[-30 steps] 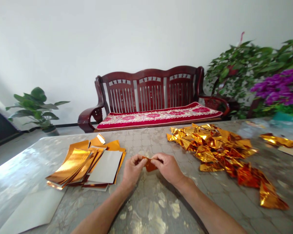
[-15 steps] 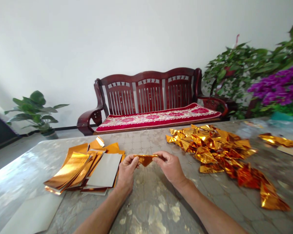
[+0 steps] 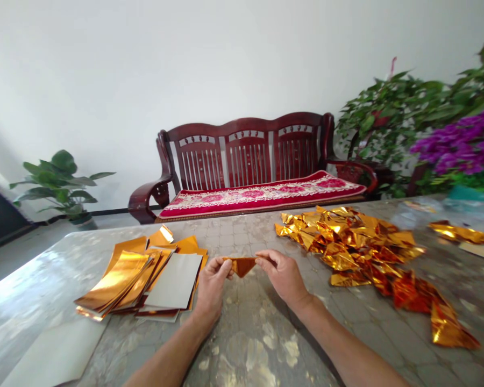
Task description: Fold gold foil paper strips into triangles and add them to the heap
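Observation:
Between my two hands, a folded gold foil paper [image 3: 242, 265] is held above the table, its lower edge coming to a point. My left hand [image 3: 212, 279] pinches its left end between thumb and fingers. At the right end, the fingers of my right hand [image 3: 283, 277] are closed on it. To the left lies a stack of flat gold foil sheets [image 3: 119, 279], with a pale sheet [image 3: 173, 282] face up on it. On the right, a heap of folded gold foil pieces [image 3: 347, 242] spreads toward the near side.
The patterned table [image 3: 242, 344] fills the foreground. A pale sheet [image 3: 56, 352] lies at its near left. Clear plastic [image 3: 417, 212] and another gold foil piece [image 3: 465, 233] are at the far right. Behind the table stands a wooden bench [image 3: 248, 156], with plants at both sides.
The folded paper has tilted slightly, so more of its pointed lower face shows. Both hands keep their hold and have barely shifted.

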{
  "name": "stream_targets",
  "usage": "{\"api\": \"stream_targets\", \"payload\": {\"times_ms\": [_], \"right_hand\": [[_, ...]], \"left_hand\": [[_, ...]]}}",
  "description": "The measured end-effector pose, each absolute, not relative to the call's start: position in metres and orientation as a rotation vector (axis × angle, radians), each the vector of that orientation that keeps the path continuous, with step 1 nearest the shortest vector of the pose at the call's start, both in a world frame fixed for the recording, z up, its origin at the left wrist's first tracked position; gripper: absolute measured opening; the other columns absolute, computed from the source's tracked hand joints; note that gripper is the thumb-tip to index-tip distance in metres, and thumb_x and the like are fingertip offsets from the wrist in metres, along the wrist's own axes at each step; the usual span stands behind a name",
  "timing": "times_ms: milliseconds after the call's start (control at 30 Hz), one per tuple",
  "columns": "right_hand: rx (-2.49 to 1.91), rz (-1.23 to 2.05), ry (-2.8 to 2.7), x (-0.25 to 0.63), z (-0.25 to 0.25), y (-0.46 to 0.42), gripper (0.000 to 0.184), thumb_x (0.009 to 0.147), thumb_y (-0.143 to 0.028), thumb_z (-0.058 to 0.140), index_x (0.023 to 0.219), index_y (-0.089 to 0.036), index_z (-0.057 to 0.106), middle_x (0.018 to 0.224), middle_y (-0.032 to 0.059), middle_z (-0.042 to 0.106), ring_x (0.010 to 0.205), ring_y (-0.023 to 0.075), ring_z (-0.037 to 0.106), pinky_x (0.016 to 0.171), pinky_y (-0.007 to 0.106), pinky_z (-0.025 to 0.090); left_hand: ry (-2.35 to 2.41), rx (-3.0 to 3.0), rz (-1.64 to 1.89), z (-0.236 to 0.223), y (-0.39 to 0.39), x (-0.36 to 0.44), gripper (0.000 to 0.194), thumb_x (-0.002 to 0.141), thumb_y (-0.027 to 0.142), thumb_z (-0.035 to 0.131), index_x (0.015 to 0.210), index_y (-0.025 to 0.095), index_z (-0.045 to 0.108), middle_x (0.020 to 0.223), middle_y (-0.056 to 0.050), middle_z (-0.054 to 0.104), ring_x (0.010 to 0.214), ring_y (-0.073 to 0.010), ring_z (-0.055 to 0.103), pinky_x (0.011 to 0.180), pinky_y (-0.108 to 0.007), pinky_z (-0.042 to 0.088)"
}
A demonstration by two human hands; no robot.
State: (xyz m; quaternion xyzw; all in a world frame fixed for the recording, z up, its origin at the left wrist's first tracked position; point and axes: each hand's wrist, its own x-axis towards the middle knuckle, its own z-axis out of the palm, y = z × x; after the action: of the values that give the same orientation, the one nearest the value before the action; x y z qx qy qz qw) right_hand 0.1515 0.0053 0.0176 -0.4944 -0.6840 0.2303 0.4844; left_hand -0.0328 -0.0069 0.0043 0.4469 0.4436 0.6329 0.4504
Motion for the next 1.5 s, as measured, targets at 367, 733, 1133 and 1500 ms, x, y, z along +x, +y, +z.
{"api": "stream_targets", "payload": {"times_ms": [367, 733, 1133, 1500], "right_hand": [[-1.105, 0.364, -1.645, 0.153, 0.016, 0.005, 0.012, 0.086, -0.030, 0.062, 0.088, -0.023, 0.071, 0.084, 0.0037, 0.072, 0.078, 0.0181, 0.066, 0.074, 0.028, 0.050], [-1.182, 0.367, -1.722, 0.154, 0.024, 0.003, 0.017, 0.087, -0.028, 0.057, 0.078, -0.023, 0.070, 0.079, 0.0031, 0.072, 0.076, 0.0182, 0.065, 0.071, 0.027, 0.046], [-1.334, 0.570, -1.777, 0.156, 0.022, 0.007, 0.027, 0.089, -0.037, 0.049, 0.072, -0.021, 0.063, 0.065, 0.0003, 0.064, 0.064, 0.0160, 0.059, 0.059, 0.026, 0.038], [-0.945, 1.345, -1.107, 0.153, 0.014, 0.014, 0.038, 0.068, -0.046, 0.076, 0.092, -0.017, 0.073, 0.080, 0.0043, 0.072, 0.072, 0.0160, 0.065, 0.064, 0.026, 0.052]], "left_hand": [[1.042, 1.018, 1.571, 0.004, -0.005, -0.034, 0.034, 0.070, 0.047, 0.077, 0.071, 0.016, 0.063, 0.062, 0.003, 0.057, 0.059, -0.0085, 0.049, 0.061, -0.020, 0.040], [1.090, 1.074, 1.571, 0.001, -0.006, -0.036, 0.031, 0.073, 0.044, 0.074, 0.068, 0.016, 0.062, 0.060, 0.003, 0.058, 0.059, -0.0093, 0.050, 0.062, -0.021, 0.040], [1.204, 1.184, 1.554, 0.007, -0.007, -0.034, 0.031, 0.074, 0.044, 0.071, 0.065, 0.016, 0.063, 0.060, 0.002, 0.057, 0.059, -0.0101, 0.049, 0.060, -0.021, 0.038], [1.112, 0.939, 1.489, 0.008, -0.005, -0.031, 0.043, 0.062, 0.054, 0.079, 0.064, 0.016, 0.058, 0.059, 0.004, 0.054, 0.055, -0.0073, 0.044, 0.055, -0.019, 0.035]]}}
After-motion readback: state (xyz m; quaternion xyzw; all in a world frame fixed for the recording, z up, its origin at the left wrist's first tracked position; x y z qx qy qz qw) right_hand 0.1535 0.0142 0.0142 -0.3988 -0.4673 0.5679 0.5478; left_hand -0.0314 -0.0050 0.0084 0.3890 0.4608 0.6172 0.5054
